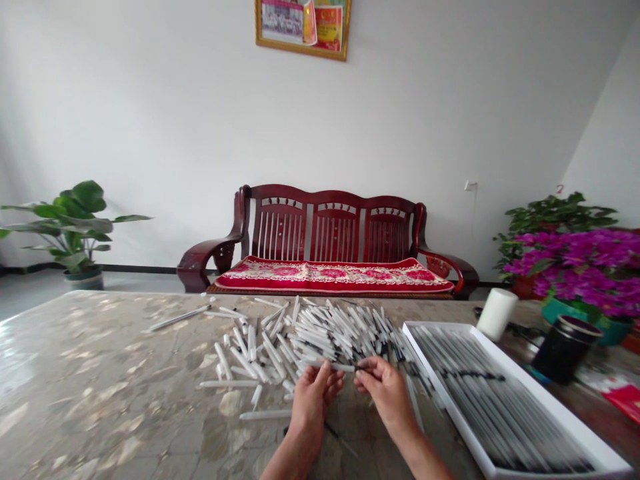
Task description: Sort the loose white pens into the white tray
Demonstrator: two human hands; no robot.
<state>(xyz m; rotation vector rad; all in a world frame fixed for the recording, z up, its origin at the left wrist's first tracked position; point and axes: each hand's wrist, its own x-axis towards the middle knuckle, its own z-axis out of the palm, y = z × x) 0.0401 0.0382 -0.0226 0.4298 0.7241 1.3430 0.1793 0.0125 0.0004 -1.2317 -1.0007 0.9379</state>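
My left hand [311, 400] and my right hand [386, 390] meet just above the marble table [100, 380], fingers pinched together. Between them they hold a thin white pen barrel [334, 366] lying level, the left hand on its left part and the right hand at its dark right end. Right behind the hands lies a wide heap of white pen barrels and caps [310, 333]. A single white barrel [265, 415] lies on the table by my left wrist.
A white tray [575, 433] filled with assembled pens sits to the right. Behind it stand a white cylinder [497, 313], a black cup [563, 348] and purple flowers [585, 267]. A wooden bench [330, 240] and a potted plant [75, 230] stand beyond the table.
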